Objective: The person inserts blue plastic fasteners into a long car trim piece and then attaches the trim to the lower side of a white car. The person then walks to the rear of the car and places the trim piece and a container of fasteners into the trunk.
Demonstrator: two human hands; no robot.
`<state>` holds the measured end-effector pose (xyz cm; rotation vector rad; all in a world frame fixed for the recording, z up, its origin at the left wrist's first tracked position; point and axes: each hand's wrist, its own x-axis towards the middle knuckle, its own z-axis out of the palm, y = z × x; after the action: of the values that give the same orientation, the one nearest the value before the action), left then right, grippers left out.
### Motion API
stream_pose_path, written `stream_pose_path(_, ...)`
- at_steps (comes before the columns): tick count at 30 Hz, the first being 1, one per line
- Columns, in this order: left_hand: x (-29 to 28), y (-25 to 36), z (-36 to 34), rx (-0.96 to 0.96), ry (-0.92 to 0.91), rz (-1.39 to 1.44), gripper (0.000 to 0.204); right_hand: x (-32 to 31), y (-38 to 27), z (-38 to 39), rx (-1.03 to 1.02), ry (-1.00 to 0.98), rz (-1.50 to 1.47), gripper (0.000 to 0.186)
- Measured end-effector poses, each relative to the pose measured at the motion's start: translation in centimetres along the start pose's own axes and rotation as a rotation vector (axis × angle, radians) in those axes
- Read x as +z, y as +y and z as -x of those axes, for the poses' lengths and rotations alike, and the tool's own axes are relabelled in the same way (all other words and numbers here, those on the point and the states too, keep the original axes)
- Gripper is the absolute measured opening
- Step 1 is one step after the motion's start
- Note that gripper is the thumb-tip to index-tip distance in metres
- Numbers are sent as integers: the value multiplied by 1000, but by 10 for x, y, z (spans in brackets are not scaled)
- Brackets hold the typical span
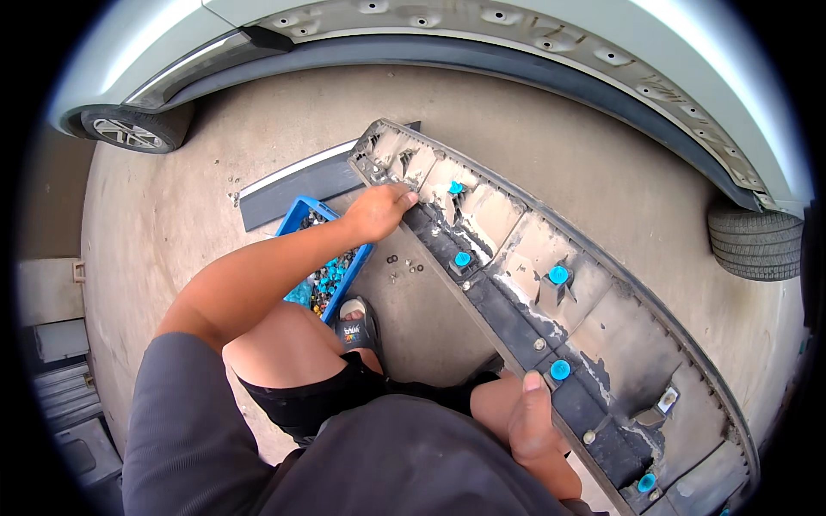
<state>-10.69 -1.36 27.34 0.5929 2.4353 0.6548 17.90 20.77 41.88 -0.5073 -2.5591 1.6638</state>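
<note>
A long, dirty car trim panel (508, 219) lies slanted across my view, its inner side facing up. My left hand (380, 212) grips its near edge close to the far left end, with the fingers underneath out of sight. Further along the same edge, my right hand (532, 417) holds on, thumb on top. Several bright blue clips (558, 274) sit in the panel's mounts. One blue clip (560, 370) is right by my right thumb. A pale clip (667, 398) sits in a mount toward the right end. Flaking, whitish residue runs along the panel's middle.
A blue crate (351, 279) of mixed clips stands left of the panel. Behind it lies another dark trim piece (297, 185). Small loose parts (393, 259) are scattered on the floor. A light-coloured car (430, 53) with its sill exposed spans the far side. Boxes (52, 292) stand far left.
</note>
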Motion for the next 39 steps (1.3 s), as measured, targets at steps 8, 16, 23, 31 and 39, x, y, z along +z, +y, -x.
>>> stream_pose_path(8, -18, 57, 20, 129, -134, -6, 33, 72, 45, -6, 0, 625, -874, 50)
stream_pose_path(16, 6, 111, 52, 176, -227, 44, 37, 64, 38, -49, 564, 726, -1290, 24)
stream_pose_path(23, -93, 94, 10, -133, -476, 787, 19, 37, 24, -21, 340, 728, -1213, 59)
stream_pose_path(31, -91, 78, 3, -58, -272, 573, 17, 51, 5, -28, 216, 874, -1149, 46)
stream_pose_path(39, -61, 90, 4, 117, -67, 417, 24, 55, 18, -15, -25, 838, -983, 48)
